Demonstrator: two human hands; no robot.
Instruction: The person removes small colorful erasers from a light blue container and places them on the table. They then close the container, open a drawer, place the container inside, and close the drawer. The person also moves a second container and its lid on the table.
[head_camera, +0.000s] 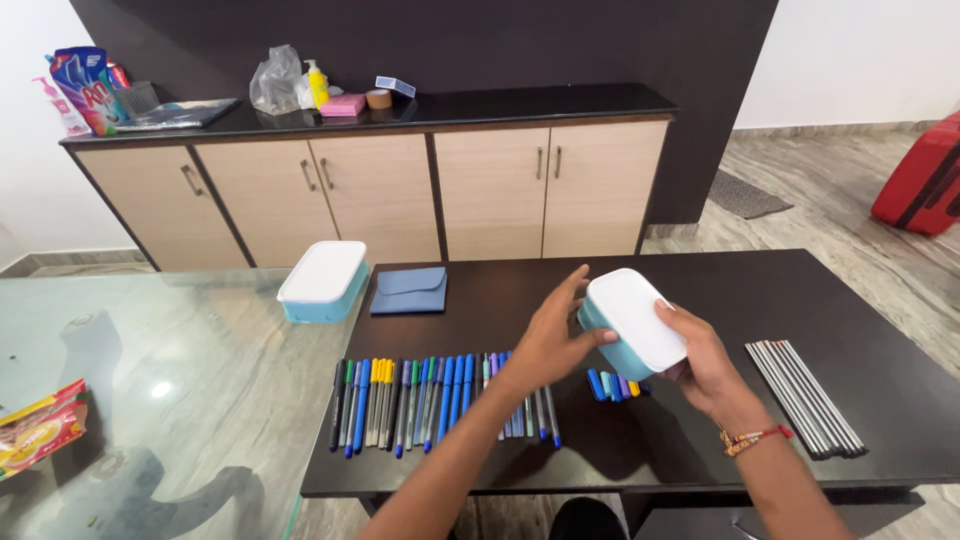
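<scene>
Both hands hold blue box with white lid, lifted above dark table, tilted. Left hand fingers spread against its side; right hand grips from 4 o'clock. Lid on. Pens lie in row at 8 o'clock, not packed; few caps under box.

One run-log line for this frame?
both hands hold blue white-lidded box above table | pens in row below | second box left
</scene>
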